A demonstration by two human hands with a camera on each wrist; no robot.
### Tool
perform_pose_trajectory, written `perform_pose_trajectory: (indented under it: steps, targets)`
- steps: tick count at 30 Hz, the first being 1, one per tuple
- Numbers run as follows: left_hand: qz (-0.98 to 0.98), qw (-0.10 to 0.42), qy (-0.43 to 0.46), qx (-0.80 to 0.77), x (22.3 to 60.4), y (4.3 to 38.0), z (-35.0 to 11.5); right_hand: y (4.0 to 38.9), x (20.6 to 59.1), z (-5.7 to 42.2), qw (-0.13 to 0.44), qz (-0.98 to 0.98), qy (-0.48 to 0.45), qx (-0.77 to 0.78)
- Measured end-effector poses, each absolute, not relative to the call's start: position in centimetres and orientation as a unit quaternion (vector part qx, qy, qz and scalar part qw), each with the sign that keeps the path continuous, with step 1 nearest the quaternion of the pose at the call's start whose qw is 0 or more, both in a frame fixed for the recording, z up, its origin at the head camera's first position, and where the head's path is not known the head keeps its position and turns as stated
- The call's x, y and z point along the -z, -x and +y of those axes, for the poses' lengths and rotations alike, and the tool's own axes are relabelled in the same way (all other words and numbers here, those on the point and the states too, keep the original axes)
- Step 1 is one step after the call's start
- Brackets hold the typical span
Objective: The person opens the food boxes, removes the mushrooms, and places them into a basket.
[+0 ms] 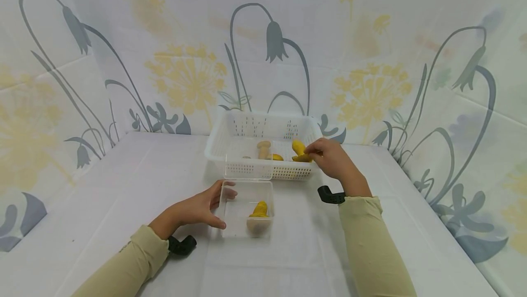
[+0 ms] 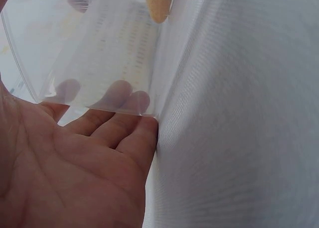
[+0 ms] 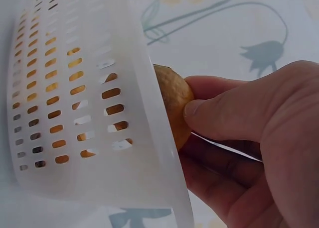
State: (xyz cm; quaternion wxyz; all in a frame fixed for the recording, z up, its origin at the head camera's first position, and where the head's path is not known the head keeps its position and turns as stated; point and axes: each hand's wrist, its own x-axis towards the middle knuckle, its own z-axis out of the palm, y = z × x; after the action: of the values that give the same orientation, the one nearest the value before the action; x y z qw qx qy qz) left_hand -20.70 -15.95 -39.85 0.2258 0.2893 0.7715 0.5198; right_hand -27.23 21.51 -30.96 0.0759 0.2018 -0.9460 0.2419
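A small clear plastic box (image 1: 245, 233) stands on the table with its lid (image 1: 248, 169) swung open toward the basket. Inside it lies a yellow-capped mushroom (image 1: 259, 210) with a pale stem. My left hand (image 1: 201, 205) holds the box at its left side; in the left wrist view its fingertips (image 2: 119, 93) show through the plastic. Farther right, my right hand (image 1: 331, 157) pinches a yellow-brown mushroom (image 3: 172, 101) between thumb and fingers. That mushroom is at the rim of a white perforated basket (image 1: 214, 143), partly hidden behind its wall.
In the basket lie a pale mushroom (image 1: 263, 149), a yellow piece (image 1: 276, 157) and a yellow mushroom (image 1: 298, 145) beside my right hand. A white cloth (image 1: 123, 196) covers the table. Behind the basket hangs a flower-patterned curtain (image 1: 267, 82).
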Motion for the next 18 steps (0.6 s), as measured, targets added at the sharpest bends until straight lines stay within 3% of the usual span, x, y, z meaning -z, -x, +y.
perform_pose_trajectory:
  steps: [18]
  targets:
    - [0.779,0.225,-0.283,-0.512,39.69,20.6,-15.85,27.17,30.88,21.41,0.075,-0.948,-0.211,-0.227]
